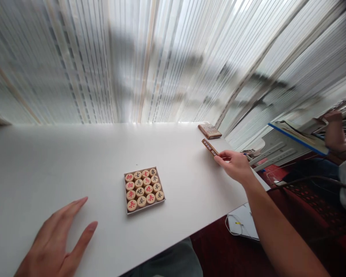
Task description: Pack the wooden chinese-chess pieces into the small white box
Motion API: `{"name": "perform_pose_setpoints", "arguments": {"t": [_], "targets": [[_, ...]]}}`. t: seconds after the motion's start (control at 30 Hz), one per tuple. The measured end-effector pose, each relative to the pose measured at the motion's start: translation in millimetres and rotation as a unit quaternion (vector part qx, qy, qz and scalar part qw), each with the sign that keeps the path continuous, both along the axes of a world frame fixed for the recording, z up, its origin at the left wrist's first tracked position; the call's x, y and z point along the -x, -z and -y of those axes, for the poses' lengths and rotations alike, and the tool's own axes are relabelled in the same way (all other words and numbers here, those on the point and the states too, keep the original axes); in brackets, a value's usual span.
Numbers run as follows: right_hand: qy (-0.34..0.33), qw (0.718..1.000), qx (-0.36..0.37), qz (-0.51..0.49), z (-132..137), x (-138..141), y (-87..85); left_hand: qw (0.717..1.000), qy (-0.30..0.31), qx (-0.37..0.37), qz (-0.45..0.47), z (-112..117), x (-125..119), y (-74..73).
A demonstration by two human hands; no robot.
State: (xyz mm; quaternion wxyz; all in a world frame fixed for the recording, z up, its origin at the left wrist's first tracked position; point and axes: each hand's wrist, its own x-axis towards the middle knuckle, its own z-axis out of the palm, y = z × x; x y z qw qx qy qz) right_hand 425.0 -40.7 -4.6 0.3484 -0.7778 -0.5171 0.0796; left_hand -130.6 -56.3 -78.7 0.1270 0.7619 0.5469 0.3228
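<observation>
A shallow open box on the white table is filled with rows of round wooden Chinese chess pieces, marked in red and black characters. To its left, my left hand hovers over or rests on the table, empty, thumb and fingers apart. At the table's right side my right hand pinches the near end of a flat brown box lid with pale print along its edge. The lid is tilted, and my fingers hide part of it. Just behind it lies another flat brown printed box.
Sheer striped curtains hang along the back edge of the table. Beyond the right edge, a seated person's arm is beside a blue-edged board or folder. A white object with a cable lies below the table on the right.
</observation>
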Motion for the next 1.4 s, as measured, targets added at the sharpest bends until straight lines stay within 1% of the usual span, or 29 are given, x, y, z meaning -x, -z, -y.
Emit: {"name": "perform_pose_setpoints", "arguments": {"t": [0.03,0.1,0.17,0.23,0.27,0.3,0.33,0.37,0.43,0.5,0.57,0.6,0.67,0.7,0.73,0.77,0.8,0.87,0.93,1.0,1.07,1.13,1.23,1.33,1.4], "targets": [[-0.026,0.998,-0.025,-0.043,3,12,-6.3,1.000,-0.010,0.000,-0.005,2,-4,-3.1],[-0.078,0.986,-0.075,-0.130,8,35,-19.9,0.999,-0.028,0.023,0.008,5,-9,-8.0],[-0.122,0.964,-0.119,-0.203,11,57,-32.7,0.997,-0.032,0.055,0.044,6,-12,-13.2],[-0.158,0.943,-0.139,-0.256,14,79,-41.9,0.993,-0.028,0.080,0.088,6,-17,-21.0],[-0.178,0.929,-0.145,-0.290,16,90,-44.2,0.989,-0.025,0.094,0.112,6,-21,-26.4],[-0.201,0.894,-0.151,-0.371,17,101,-44.7,0.984,-0.022,0.110,0.139,6,-27,-32.7],[-0.219,0.859,-0.154,-0.436,19,113,-43.4,0.976,-0.008,0.134,0.170,7,-34,-39.7],[-0.234,0.834,-0.140,-0.481,21,125,-40.3,0.962,0.023,0.172,0.209,8,-43,-47.1],[-0.260,0.800,-0.112,-0.529,27,148,-29.8,0.924,0.039,0.222,0.309,10,-63,-60.8],[-0.276,0.771,-0.092,-0.566,33,172,-16.1,0.885,0.092,0.270,0.367,12,-83,-70.0],[-0.277,0.742,-0.078,-0.606,39,195,-2.1,0.854,0.099,0.282,0.425,17,-96,-72.9],[-0.267,0.728,-0.071,-0.627,43,205,4.2,0.845,0.094,0.284,0.443,19,-99,-72.1],[-0.239,0.706,-0.057,-0.664,51,222,14.3,0.845,0.060,0.284,0.449,28,-98,-67.3],[-0.226,0.704,-0.053,-0.671,55,229,18.0,0.850,0.044,0.282,0.443,33,-95,-63.8],[-0.218,0.712,-0.053,-0.665,61,233,20.9,0.858,0.030,0.279,0.431,39,-90,-60.0],[-0.216,0.730,-0.057,-0.646,66,237,23.2,0.867,0.016,0.278,0.413,45,-84,-56.0],[-0.221,0.753,-0.061,-0.616,73,239,25.2,0.878,0.003,0.276,0.391,52,-78,-51.8],[-0.250,0.804,-0.074,-0.534,86,241,29.1,0.899,-0.025,0.270,0.345,66,-67,-42.9],[-0.294,0.841,-0.090,-0.444,96,241,33.8,0.913,-0.044,0.262,0.309,79,-59,-33.9],[-0.328,0.871,-0.114,-0.346,103,240,38.8,0.928,-0.051,0.246,0.275,88,-57,-26.3],[-0.337,0.894,-0.135,-0.263,105,239,41.6,0.944,-0.043,0.215,0.245,89,-59,-22.9],[-0.328,0.908,-0.148,-0.214,101,235,40.1,0.961,-0.022,0.175,0.215,82,-64,-26.5],[-0.308,0.923,-0.156,-0.170,86,223,29.2,0.980,0.018,0.125,0.154,57,-75,-44.7],[-0.291,0.939,-0.122,-0.141,66,209,15.7,0.991,0.068,0.070,0.091,26,-86,-66.7],[-0.285,0.944,-0.090,-0.136,53,202,10.5,0.993,0.082,0.060,0.065,9,-91,-75.4]]}}
